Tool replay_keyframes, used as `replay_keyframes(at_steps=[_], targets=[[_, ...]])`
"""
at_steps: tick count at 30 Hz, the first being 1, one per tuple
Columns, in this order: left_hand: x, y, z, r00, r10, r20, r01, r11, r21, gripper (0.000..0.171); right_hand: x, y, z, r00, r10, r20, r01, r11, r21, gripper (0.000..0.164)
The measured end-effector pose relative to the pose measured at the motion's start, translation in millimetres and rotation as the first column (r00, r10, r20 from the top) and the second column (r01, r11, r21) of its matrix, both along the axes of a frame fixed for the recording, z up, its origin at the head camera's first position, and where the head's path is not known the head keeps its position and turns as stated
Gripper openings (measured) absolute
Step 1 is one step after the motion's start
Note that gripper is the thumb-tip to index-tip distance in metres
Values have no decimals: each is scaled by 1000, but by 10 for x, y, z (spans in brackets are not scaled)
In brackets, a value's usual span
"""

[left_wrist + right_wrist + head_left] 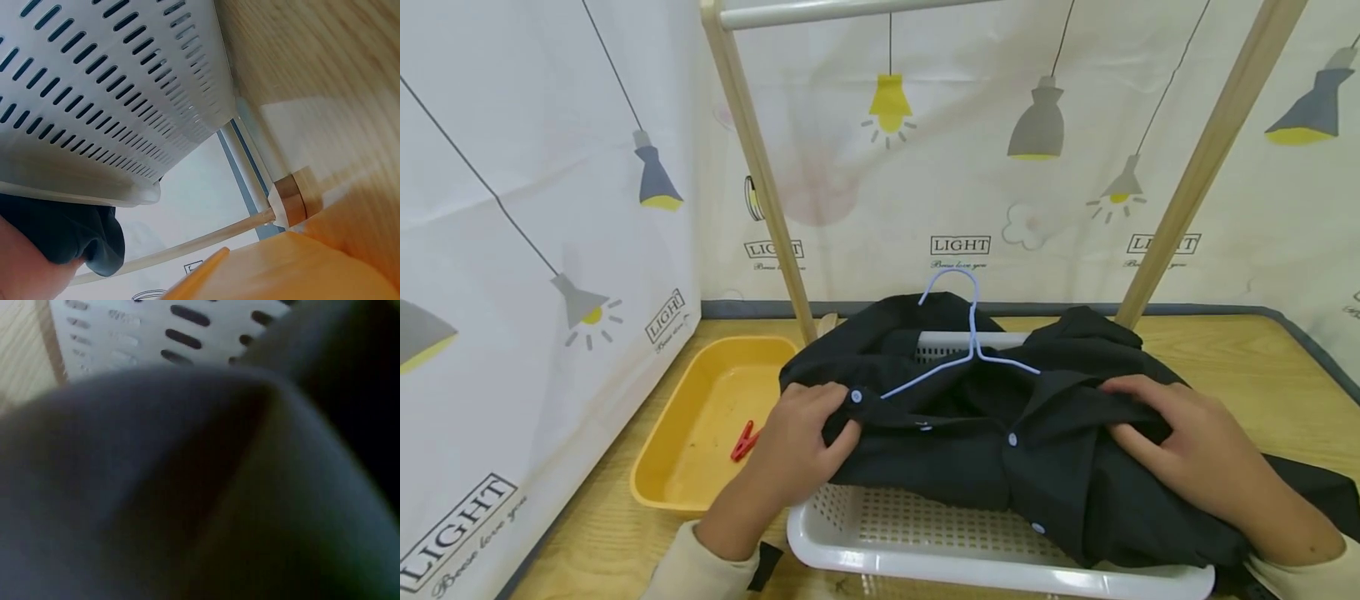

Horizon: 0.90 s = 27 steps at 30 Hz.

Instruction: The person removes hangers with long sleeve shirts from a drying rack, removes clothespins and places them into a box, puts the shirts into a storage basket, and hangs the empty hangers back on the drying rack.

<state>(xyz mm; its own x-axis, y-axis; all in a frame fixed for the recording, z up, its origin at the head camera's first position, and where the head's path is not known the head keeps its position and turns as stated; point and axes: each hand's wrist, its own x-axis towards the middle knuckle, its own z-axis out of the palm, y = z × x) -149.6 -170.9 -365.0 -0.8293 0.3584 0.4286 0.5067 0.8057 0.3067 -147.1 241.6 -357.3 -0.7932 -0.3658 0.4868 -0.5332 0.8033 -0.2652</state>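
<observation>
A black button-up shirt (955, 462) lies spread over a white perforated basket (925, 542), its light buttons facing up. Inside the neck opening sits a light-blue hanger (974, 333), hook upward, its lower part hidden by cloth. My left hand (801, 429) pinches the shirt's edge by the top button, left of the hanger. My right hand (1195, 450) grips the cloth on the right side between thumb and fingers. In the left wrist view, black cloth (69, 231) bunches at the fingers under the basket's rim. Blurred dark cloth (187, 487) fills most of the right wrist view.
A yellow tray (658, 467) with a red clothespin (745, 442) stands left of the basket on the wooden table (580, 533). Behind rises a wooden rack (760, 167) with a white crossbar (835, 10). Lamp-printed fabric (955, 192) encloses the back and left.
</observation>
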Motion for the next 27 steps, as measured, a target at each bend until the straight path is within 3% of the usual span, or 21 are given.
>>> replay_keyframes(at_steps=[6,16,22,27], targets=[[3,-16,-8,1000,-24,-19,24,1000,9,15,27,-38,-14,998,22,-55,-20,999,45,50],[-3,-2,-24,1000,-9,-16,10,1000,23,14,32,-40,-26,995,34,91,-29,998,-56,35],[-2,-1,-28,1000,12,29,-13,999,47,15,18,-28,-22,995,17,101,-11,998,-65,33],[-7,-5,-42,1000,9,23,-10,999,42,14,19,-30,-32,994,1,113,7,997,-72,30]])
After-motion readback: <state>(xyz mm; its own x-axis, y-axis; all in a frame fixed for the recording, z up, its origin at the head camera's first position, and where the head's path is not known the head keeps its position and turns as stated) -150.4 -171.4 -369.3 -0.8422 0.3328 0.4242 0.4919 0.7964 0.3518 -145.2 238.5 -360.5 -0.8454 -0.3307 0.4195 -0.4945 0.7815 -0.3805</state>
